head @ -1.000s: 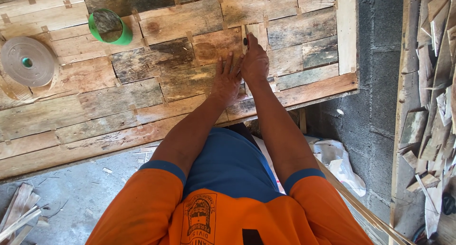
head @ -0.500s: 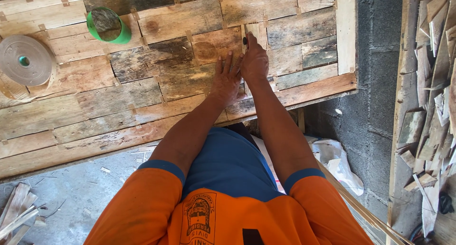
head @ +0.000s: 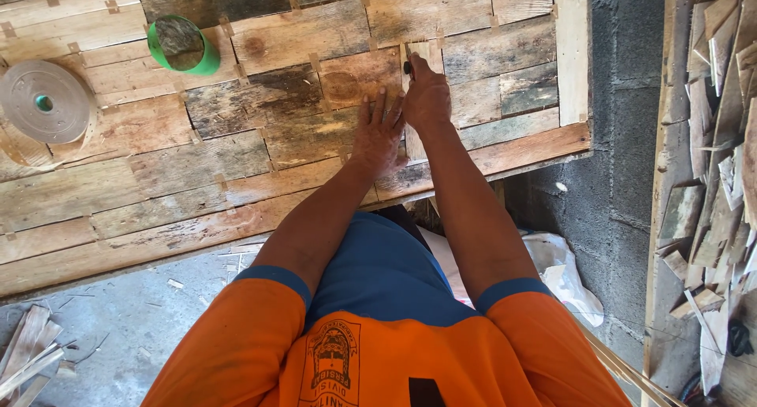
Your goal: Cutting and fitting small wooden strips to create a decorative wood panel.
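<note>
Head view, looking down. We see a tabletop (head: 236, 210) built of weathered wooden planks, stained dark in patches, with small wooden spacer blocks set in the seams. Its near edge runs slantwise from lower left to the right corner, where a pale upright board (head: 572, 52) closes the right side.

Our left hand (head: 380, 136) lies flat with fingers spread on the planks, pressing down and clamped on nothing. Just beside it, our right hand (head: 426, 98) is curled shut around a small dark tool (head: 408, 65), of which only the tip shows above the knuckles; we cannot tell what kind of tool it is. The tip rests against a narrow pale wooden strip (head: 412, 139) that lies between the two hands, running toward the near edge of the tabletop.

Well apart to the left stand a green cup-like ring (head: 183, 46) and, at the far left edge, a flat grey roll of strapping (head: 44, 101); open planking lies between them and the hands.

Beyond the right edge we see a grey block wall (head: 631, 123), then a stack of rough wood offcuts (head: 721, 139). Below the tabletop, the concrete floor (head: 118, 328) carries splinters and a crumpled white bag (head: 564, 277).
</note>
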